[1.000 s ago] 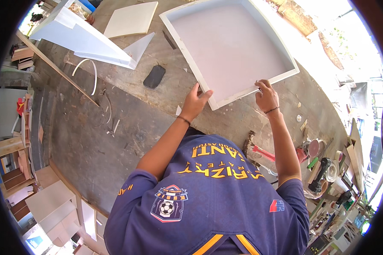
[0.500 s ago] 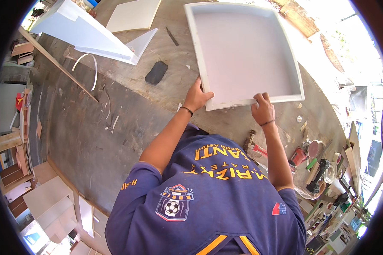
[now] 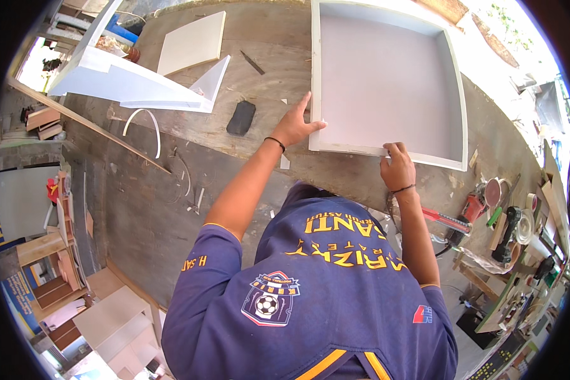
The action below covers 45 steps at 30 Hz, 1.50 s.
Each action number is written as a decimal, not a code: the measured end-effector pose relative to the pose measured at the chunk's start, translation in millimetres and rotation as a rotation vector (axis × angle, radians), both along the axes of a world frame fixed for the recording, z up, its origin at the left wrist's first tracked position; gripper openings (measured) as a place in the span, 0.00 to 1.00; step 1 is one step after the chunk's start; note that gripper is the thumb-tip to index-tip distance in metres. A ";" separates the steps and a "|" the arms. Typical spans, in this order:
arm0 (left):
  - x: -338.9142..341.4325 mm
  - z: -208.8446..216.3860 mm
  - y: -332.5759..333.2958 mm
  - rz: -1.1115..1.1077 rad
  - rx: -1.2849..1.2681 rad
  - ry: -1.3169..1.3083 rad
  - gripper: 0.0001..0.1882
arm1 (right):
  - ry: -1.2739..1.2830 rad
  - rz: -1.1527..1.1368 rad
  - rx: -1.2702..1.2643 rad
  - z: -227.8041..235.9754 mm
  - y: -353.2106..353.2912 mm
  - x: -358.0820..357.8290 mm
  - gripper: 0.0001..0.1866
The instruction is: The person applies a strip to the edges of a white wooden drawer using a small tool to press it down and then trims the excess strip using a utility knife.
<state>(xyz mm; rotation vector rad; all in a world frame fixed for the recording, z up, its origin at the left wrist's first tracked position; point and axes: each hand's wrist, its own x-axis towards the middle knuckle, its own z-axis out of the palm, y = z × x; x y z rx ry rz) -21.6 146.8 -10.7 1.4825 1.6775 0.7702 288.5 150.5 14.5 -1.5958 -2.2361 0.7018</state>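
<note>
A shallow white open-topped box, like a drawer, rests on the worktable in front of me. My left hand grips its left wall near the front corner, with the thumb on the rim and the fingers along the outside. My right hand has its fingers curled over the front wall, right of the middle. To the left of the box lie a dark block and a thin dark blade-like tool.
A white angled panel piece and a flat cream board lie at the far left. Nearby are a curved white strip and a long wooden strip. A red power tool and tape rolls crowd the right.
The box has turned clockwise, so its front edge now slopes down to the right. My left hand has shifted from the front corner a little farther along the left wall.
</note>
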 end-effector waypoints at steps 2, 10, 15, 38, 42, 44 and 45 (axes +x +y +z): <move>-3.2 1.2 -4.5 -0.067 0.133 0.146 0.51 | 0.052 -0.010 0.018 5.2 -4.1 -7.1 0.15; -31.2 19.6 -2.8 -0.523 0.227 0.521 0.38 | 0.134 0.112 -0.054 9.1 -29.5 -107.9 0.17; -29.4 30.0 19.0 -0.765 0.381 0.663 0.37 | 0.074 0.089 -0.053 1.8 -32.0 -121.2 0.15; -36.6 5.3 52.8 -1.034 0.717 0.461 0.28 | 0.052 0.019 0.004 -10.8 -47.0 -129.9 0.17; -35.0 -6.9 50.4 -1.065 0.742 0.461 0.27 | 0.003 -0.023 0.006 -9.1 -51.1 -133.2 0.17; -34.3 -9.2 50.0 -1.050 0.799 0.488 0.26 | -0.017 -0.020 0.015 -9.9 -52.5 -134.2 0.17; -33.8 -10.3 49.5 -1.040 0.828 0.493 0.26 | -0.036 -0.026 -0.001 -8.9 -53.5 -134.5 0.17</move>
